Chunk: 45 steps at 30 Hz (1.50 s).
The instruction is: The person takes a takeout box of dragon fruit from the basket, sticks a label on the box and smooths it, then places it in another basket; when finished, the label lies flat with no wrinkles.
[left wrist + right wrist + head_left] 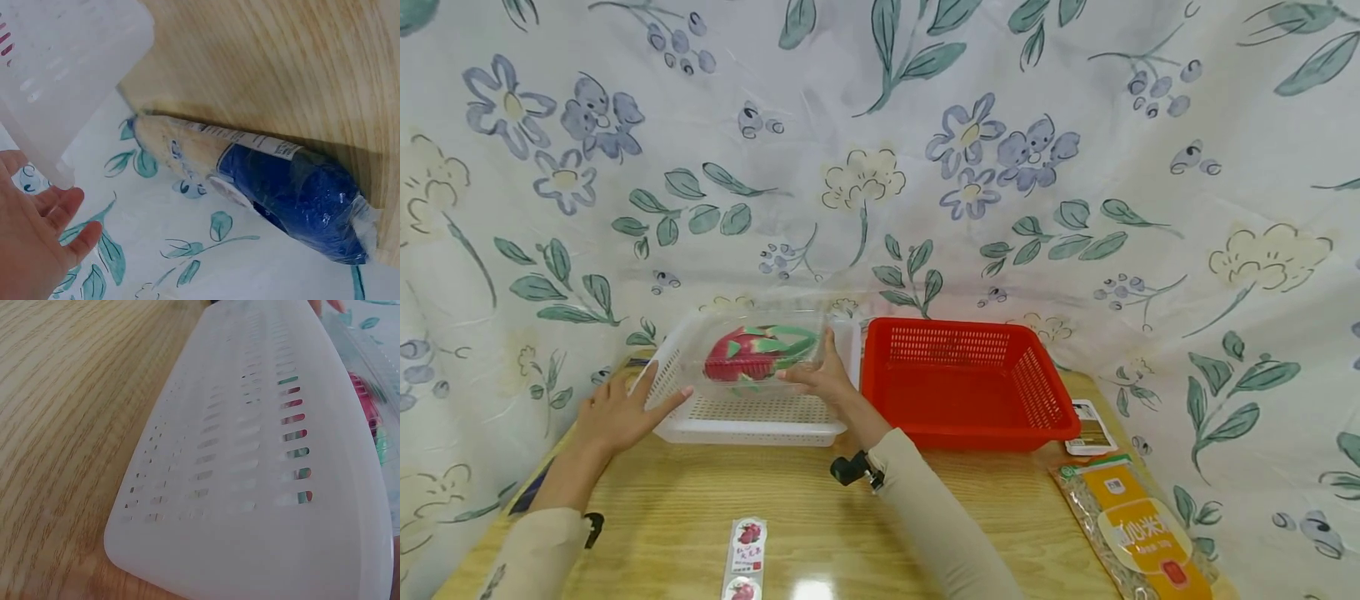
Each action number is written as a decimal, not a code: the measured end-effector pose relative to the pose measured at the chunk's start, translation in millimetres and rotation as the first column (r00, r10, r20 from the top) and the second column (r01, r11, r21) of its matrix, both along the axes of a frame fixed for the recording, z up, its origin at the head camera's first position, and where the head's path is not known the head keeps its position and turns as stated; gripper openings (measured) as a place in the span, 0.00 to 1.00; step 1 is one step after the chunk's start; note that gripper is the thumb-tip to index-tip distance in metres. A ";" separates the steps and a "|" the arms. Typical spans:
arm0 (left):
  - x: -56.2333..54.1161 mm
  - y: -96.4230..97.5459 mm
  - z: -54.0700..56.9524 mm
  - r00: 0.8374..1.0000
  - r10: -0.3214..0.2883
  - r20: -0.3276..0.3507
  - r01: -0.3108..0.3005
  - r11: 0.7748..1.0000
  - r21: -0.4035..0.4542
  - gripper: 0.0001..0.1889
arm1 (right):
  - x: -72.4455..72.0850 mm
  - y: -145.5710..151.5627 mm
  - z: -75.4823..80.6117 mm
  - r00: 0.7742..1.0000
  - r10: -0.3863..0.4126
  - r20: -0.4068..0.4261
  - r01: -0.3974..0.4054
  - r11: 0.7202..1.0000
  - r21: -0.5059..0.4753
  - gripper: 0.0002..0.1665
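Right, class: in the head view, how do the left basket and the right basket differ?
Colour: the left basket is white; the right basket is red.
Contents: a dragon fruit shows through a clear container at the left basket; the right basket's floor lies bare.
Place: the right basket is nearer the orange packet than the left basket.
Both are open-topped, with slotted walls.

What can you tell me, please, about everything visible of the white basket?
The white basket looks plastic: rectangular, with rounded corners, a smooth rim and perforated walls and base. It stands upright on the wooden table, left of the red basket. A clear box is held above or partly inside it, and the left hand is at its left rim; whether either touches it is unclear.
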<state>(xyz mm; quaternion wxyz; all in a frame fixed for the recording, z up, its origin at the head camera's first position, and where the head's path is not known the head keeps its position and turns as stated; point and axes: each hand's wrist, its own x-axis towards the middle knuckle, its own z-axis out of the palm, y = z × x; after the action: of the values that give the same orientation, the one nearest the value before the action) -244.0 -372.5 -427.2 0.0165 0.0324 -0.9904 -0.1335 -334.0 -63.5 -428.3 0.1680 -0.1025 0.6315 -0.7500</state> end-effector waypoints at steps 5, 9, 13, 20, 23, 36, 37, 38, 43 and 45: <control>-2.2 3.1 7.8 0.999 -0.029 0.013 0.029 0.999 0.019 0.51 | 1.9 2.2 1.5 1.000 0.012 -0.001 -0.012 1.000 0.000 0.70; -2.9 5.2 14.3 0.998 -0.060 0.019 0.060 0.998 0.014 0.51 | 5.3 4.2 2.6 1.000 0.016 -0.025 -0.015 0.999 0.041 0.70; -5.1 7.1 21.7 0.996 -0.085 0.007 0.085 0.996 0.002 0.51 | 7.2 6.7 2.7 1.000 0.018 -0.024 -0.017 0.999 0.049 0.70; -7.3 11.7 28.2 0.994 -0.108 0.007 0.107 0.994 0.010 0.51 | 9.3 11.2 3.7 0.999 0.019 -0.032 -0.017 0.998 0.064 0.68; -7.1 13.0 28.6 0.993 -0.118 0.016 0.118 0.993 0.027 0.51 | 10.6 13.0 4.8 0.999 0.017 -0.039 -0.015 0.997 0.070 0.68; -17.1 17.9 32.9 0.986 -0.168 0.010 0.168 0.986 0.021 0.49 | 13.7 20.1 8.5 0.998 0.017 -0.056 -0.013 0.997 0.071 0.67; -17.8 19.0 33.7 0.984 -0.178 0.015 0.178 0.983 0.042 0.49 | 13.9 20.7 8.7 0.998 0.016 -0.059 -0.012 0.997 0.075 0.67; -18.5 19.7 34.4 0.982 -0.189 0.024 0.187 0.980 0.068 0.49 | 13.8 21.1 8.5 0.998 0.014 -0.064 -0.009 0.997 0.078 0.66; -20.2 23.3 35.5 0.969 -0.242 0.051 0.221 0.940 0.259 0.50 | 13.5 22.6 7.7 0.998 0.026 -0.061 -0.023 0.999 0.048 0.66; -20.8 25.5 35.7 0.967 -0.250 0.053 0.222 0.925 0.307 0.51 | 14.2 23.1 8.9 0.998 0.032 -0.054 -0.031 0.999 0.025 0.66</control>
<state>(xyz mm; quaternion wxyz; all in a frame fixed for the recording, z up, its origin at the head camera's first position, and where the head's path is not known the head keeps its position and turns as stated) -264.8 -347.0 -391.5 -0.0500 -0.0790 -0.9551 -0.2811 -319.8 -40.4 -419.5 0.1638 -0.1310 0.6432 -0.7364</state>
